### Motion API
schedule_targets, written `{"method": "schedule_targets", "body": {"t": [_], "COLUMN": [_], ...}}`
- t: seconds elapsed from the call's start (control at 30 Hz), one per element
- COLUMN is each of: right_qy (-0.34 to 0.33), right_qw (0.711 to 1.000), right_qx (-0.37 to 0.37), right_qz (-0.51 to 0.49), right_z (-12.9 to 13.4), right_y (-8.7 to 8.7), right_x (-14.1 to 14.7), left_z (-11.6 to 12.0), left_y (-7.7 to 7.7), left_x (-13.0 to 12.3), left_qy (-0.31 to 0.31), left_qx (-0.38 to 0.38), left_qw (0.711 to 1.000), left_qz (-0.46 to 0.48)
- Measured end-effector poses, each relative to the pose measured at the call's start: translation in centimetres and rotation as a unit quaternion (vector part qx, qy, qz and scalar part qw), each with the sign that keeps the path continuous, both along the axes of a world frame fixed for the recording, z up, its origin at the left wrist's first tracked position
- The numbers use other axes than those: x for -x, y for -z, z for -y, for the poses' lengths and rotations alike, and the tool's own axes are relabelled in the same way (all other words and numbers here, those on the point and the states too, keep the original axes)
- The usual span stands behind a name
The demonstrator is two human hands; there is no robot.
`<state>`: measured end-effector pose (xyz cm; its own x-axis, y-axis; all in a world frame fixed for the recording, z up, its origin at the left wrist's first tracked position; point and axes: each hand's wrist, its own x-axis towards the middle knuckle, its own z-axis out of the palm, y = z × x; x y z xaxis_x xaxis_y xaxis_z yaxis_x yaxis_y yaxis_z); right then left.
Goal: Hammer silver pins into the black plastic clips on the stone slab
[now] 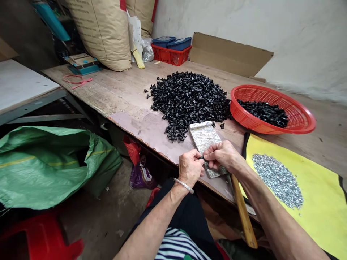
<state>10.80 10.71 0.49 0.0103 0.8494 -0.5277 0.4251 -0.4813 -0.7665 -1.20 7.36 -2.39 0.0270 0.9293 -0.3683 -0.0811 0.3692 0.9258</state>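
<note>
Black plastic fittings (188, 97) lie in a broad, knobbly heap on the worn wooden counter (114, 85), a few strays scattered at its edges. More of them sit in a red plastic mesh basket (300, 115) just to the right of the heap.

Both forearms reach in from the bottom of the view, elbows apart and wrists turned inward, so the left hand (190, 168) and right hand (222, 155) nearly meet above the counter's front edge. Each hand is narrowly closed, its fingertips pinching a small dark piece (202, 157) between them; the fingers hide most of it, so its exact shape cannot be told. A metal bangle (184, 185) circles the left wrist.

Under the right hand lies a mottled grey metal plate (204, 139), its surface speckled and scuffed. A wooden handle (242, 211) runs down past the counter's edge below the right forearm.

To the right, a yellow sheet (321, 202) carries a spread of tiny silver metal pieces (278, 180). Pinkish worn laminate (146, 131) covers part of the counter's front.

Farther back stand tan paper sacks (100, 32), their small print unreadable, and a red crate (170, 56) holding blue boxes. A green woven sack (46, 166) slumps on the floor at left, near a red stool (40, 238).
</note>
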Motion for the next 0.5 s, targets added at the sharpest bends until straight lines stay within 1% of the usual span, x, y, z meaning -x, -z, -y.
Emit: {"method": "schedule_targets", "body": {"t": [0.1,0.23,0.5], "right_qy": [0.009,0.017,0.007], "right_qw": [1.000,1.000,0.996], "right_qx": [0.004,-0.012,-0.040], "right_qz": [-0.010,-0.018,-0.080], "right_z": [0.0,0.3,1.0], "right_y": [0.1,0.4,0.5], "right_x": [0.1,0.0,-0.5], "left_z": [0.1,-0.1,-0.6], "left_y": [0.2,0.2,0.5], "left_x": [0.1,0.3,0.0], "left_qy": [0.006,0.018,-0.008], "left_qx": [-0.006,0.013,0.020], "left_qw": [1.000,0.999,0.999], "left_qz": [0.005,0.040,0.032]}}
